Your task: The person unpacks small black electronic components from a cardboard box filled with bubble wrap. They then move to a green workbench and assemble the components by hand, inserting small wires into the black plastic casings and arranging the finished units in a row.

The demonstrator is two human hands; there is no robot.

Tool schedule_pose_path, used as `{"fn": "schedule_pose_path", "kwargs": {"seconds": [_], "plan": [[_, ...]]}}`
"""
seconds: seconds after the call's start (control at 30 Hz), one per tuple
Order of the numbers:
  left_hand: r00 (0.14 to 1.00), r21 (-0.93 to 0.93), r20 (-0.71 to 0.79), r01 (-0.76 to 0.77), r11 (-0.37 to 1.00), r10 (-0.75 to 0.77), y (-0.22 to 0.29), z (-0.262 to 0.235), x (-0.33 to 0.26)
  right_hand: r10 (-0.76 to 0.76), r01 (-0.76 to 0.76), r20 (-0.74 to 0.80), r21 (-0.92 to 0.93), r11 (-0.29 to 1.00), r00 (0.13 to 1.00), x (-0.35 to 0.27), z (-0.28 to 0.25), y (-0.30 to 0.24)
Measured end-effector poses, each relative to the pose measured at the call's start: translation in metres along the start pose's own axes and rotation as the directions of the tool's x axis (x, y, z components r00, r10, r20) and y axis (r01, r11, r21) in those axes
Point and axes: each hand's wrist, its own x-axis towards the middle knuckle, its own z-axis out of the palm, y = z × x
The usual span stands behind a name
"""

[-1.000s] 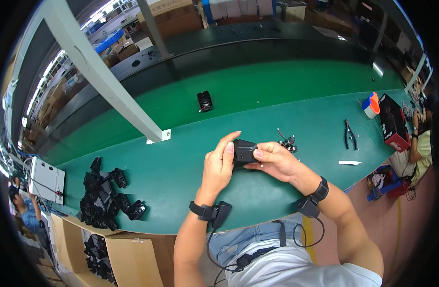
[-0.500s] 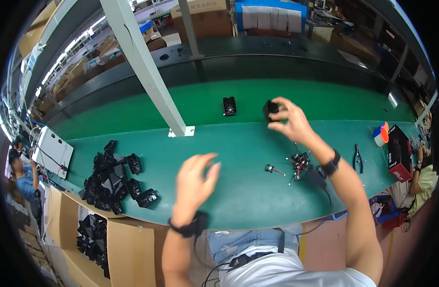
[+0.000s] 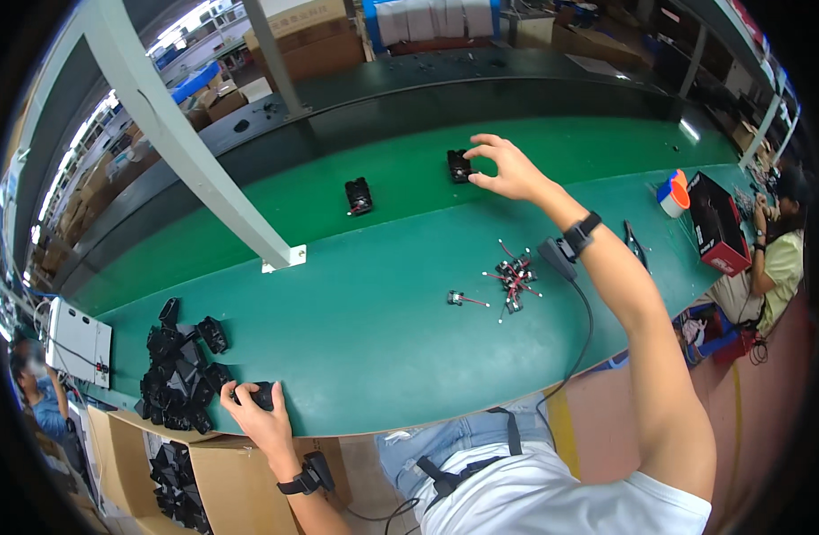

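Note:
At the near left of the green table, my left hand (image 3: 265,426) has its thumb and fingers around a black plastic housing (image 3: 264,395), beside a heap of similar black housings (image 3: 173,379). My right hand (image 3: 509,169) reaches out over the far green strip, thumb and fingers apart. Right at its fingertips another black housing (image 3: 459,166) lies flat on the strip; whether they still touch it is hard to see. To the left on the same strip lies one more black housing (image 3: 359,195).
Small parts with red wires (image 3: 515,281) lie mid-table, one part (image 3: 463,299) apart. Pliers (image 3: 637,245), an orange-and-blue cup (image 3: 673,196) and a black-red box (image 3: 717,223) are at right. A grey post (image 3: 195,152) rises from the table. A carton (image 3: 235,481) stands below left.
My right hand has set its housing down flat on the strip and spread its fingers. My left hand has moved left and down onto a housing beside the heap. The view has shifted.

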Motion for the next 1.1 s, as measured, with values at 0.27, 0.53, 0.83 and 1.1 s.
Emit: {"fn": "schedule_pose_path", "kwargs": {"seconds": [0.27, 0.53, 0.83, 1.1], "plan": [[0.874, -0.615, 0.449, 0.151, 0.774, 0.187, 0.101, 0.019, 0.041, -0.269, 0.186, 0.484, 0.212, 0.959, 0.833, -0.079, -0.023, -0.125], [0.761, -0.723, 0.445, -0.006, 0.69, 0.472, 0.197, 0.078, 0.063, -0.284, 0.215, 0.437, 0.202, 0.956, 0.853, -0.085, 0.009, -0.131], [0.671, -0.749, 0.52, 0.061, 0.66, 0.528, 0.187, 0.112, 0.051, 0.026, -0.165, 0.266, 0.514, 0.842, 0.964, -0.098, 0.01, -0.141], [0.709, -0.834, 0.304, -0.125, 0.538, 0.636, 0.193, 0.107, 0.044, -0.091, 0.095, -0.028, 0.359, 0.929, 0.995, -0.107, 0.015, -0.166]]}}
